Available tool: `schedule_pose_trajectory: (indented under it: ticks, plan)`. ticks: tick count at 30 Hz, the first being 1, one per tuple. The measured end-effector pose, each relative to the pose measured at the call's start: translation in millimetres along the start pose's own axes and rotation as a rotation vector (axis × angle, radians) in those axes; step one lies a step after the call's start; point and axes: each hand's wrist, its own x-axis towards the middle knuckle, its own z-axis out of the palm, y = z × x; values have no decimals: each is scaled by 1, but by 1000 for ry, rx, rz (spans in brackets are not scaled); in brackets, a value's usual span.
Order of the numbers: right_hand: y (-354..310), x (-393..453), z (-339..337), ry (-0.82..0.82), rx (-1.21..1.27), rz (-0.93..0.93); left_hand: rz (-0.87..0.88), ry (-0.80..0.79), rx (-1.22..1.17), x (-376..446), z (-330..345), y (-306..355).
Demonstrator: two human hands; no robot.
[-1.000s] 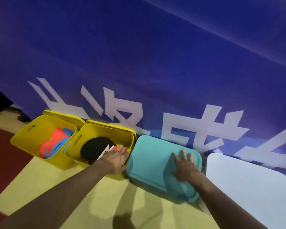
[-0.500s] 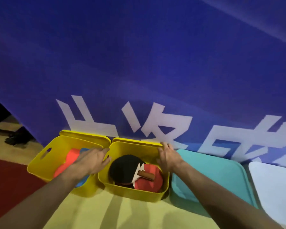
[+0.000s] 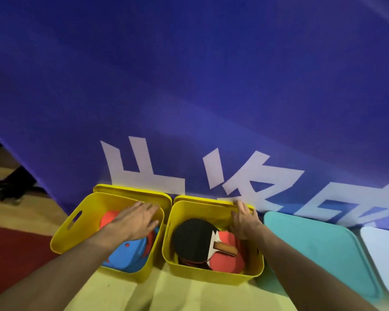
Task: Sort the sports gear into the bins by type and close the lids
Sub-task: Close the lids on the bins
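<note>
We're moving off the shut teal plastic bin (image 3: 319, 250): right hand (image 3: 243, 218) now curling on the paddle-filled yellow plastic bin's (image 3: 211, 273) propped lid (image 3: 202, 199), left hand (image 3: 133, 219) flat, empty over its neighbour (image 3: 88, 212), so two lids remain.

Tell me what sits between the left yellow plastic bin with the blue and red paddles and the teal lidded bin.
In the head view, the second open yellow bin, holding the black and red table tennis paddles, sits between them.
</note>
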Motion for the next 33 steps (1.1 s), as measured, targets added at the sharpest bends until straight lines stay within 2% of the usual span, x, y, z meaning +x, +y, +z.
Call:
schedule_pose_trajectory:
  ticks: [9,12,20,28,33]
  plan:
    - [-3,12,-1,0,-92,32,43,-42,-36,13,-13,1]
    - [-1,6,2,42,-105,3,44,-45,-70,16,-10,9]
    - [5,0,-12,17,-203,-115,34,-30,-103,17,-1,27]
    - [17,-19,-31,180,-278,-196,-29,10,-196,8,-4,27]
    - [21,-41,-56,331,-210,-194,-13,170,-191,4,-18,33]
